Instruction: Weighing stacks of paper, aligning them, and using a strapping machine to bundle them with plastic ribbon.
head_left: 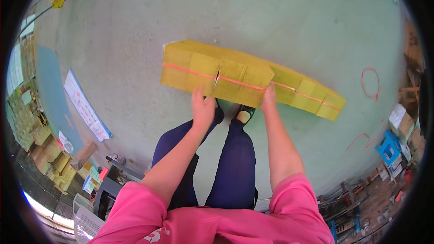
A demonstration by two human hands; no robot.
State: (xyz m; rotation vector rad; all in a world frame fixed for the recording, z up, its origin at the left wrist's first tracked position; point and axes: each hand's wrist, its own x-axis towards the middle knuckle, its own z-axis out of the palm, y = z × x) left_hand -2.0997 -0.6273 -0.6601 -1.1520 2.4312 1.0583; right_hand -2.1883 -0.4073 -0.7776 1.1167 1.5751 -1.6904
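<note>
both hands are gripping the near edge of a long bundle of flattened yellow cartons (235, 79) (tied with an orange strap (239, 83)), left hand (202, 107) and right hand (269, 97) spread apart to be balancing it above the green floor (280, 13).

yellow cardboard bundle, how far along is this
Done: the flat yellow cardboard bundle is already tied with an orange strap. In hand: both hands, left and right, grip its near edge above the green floor. Left: it isn't set down yet.
</note>
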